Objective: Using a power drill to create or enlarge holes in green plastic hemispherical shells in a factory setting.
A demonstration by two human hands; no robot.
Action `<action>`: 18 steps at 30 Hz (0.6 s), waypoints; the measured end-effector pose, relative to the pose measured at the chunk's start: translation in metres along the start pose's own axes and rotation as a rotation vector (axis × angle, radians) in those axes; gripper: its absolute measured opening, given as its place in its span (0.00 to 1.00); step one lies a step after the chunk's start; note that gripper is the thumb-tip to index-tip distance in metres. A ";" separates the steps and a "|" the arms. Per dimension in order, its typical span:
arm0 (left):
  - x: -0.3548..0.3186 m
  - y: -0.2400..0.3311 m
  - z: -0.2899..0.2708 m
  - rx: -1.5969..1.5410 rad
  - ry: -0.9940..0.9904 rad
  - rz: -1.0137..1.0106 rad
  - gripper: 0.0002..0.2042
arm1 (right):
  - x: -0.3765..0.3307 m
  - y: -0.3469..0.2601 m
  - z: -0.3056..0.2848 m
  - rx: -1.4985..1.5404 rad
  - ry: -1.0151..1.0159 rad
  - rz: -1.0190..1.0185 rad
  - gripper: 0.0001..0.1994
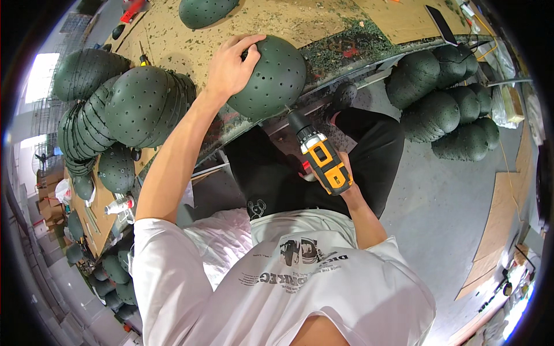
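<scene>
A dark green domed shell [271, 79], dotted with small drilled holes, rests at the table's near edge. My left hand [232, 64] grips it from the upper left, fingers over its top and thumb against its side. In my right hand [346, 172] is a yellow and black cordless drill [324, 157], held by its handle below the table edge. The drill's bit points up at the shell's lower right rim; whether it touches cannot be told. The fingers round the handle are mostly hidden behind the drill.
Nested stacks of green shells [138, 106] stand at the table's left; more stacks [430, 118] sit to the right. Another shell [206, 11] lies farther back. Green shavings litter the table [323, 23]. A phone [441, 25] lies at its right edge, a screwdriver [143, 57] at left.
</scene>
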State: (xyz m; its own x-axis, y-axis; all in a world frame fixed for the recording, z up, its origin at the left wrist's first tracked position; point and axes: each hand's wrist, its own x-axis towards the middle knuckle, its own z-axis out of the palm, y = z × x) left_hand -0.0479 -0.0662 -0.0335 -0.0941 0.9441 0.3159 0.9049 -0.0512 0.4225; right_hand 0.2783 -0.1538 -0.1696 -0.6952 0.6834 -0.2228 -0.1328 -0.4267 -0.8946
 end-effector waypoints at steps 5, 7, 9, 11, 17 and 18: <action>0.002 -0.002 0.004 0.026 -0.003 0.011 0.17 | -0.022 -0.022 0.001 -0.957 0.115 -0.811 0.12; 0.002 -0.005 0.003 0.012 0.005 0.002 0.17 | -0.037 -0.024 0.000 -1.057 0.183 -0.875 0.13; 0.005 -0.001 0.003 -0.001 0.005 0.003 0.17 | -0.059 0.000 -0.016 -0.970 0.259 -0.722 0.13; 0.004 -0.001 0.001 -0.005 0.008 0.003 0.17 | -0.068 -0.002 -0.030 -0.325 0.156 -0.244 0.16; 0.003 0.010 -0.001 -0.049 0.079 0.018 0.14 | -0.058 -0.030 -0.060 0.735 0.148 -0.112 0.22; 0.001 0.009 0.000 -0.028 0.093 0.037 0.14 | -0.056 -0.023 -0.074 0.851 0.128 -0.158 0.22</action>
State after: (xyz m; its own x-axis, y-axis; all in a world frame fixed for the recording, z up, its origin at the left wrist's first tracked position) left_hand -0.0394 -0.0661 -0.0295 -0.1002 0.9071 0.4087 0.8965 -0.0958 0.4325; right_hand 0.3727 -0.1388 -0.1656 -0.5462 0.8113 -0.2083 -0.7388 -0.5838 -0.3367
